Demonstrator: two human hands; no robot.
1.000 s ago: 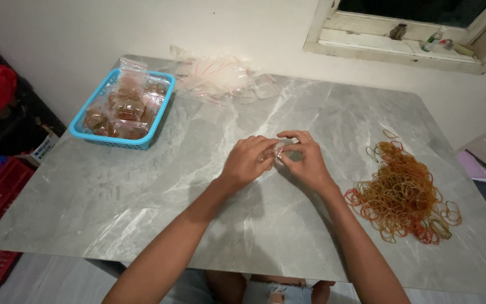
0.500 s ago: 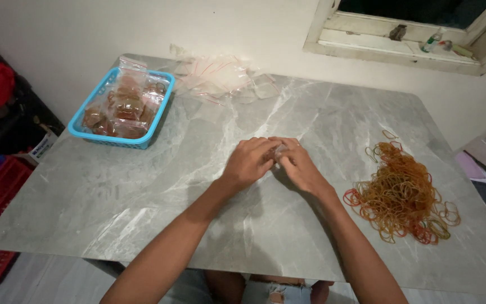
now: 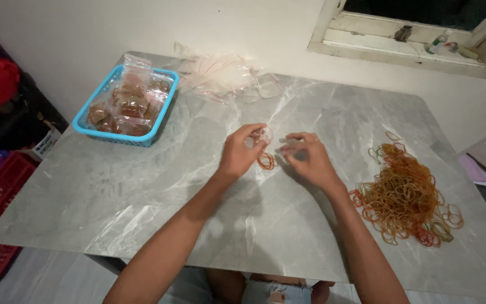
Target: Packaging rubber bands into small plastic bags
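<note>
1. Whereas the hands were pressed together 1 second earlier, they are now parted over the marble table [image 3: 142, 214].
2. A small clear bag [image 3: 264, 135] is pinched by the left hand [image 3: 242, 152]; a few rubber bands [image 3: 266, 161] lie just below it.
3. A bag edge seems pinched in the right hand [image 3: 305, 159]; its grip cannot be told.
4. The loose rubber band pile [image 3: 406, 194] lies right of the hands; the blue basket [image 3: 85, 121] sits far left.

Left hand [image 3: 242, 151] pinching small bag [image 3: 264, 135], rubber bands [image 3: 266, 161] below

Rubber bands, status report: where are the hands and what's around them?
Left hand pinching a small clear bag, small bundle of rubber bands beside it. Right hand close by, grip unclear. Loose band pile at right, blue basket far left. Nothing between.
</note>
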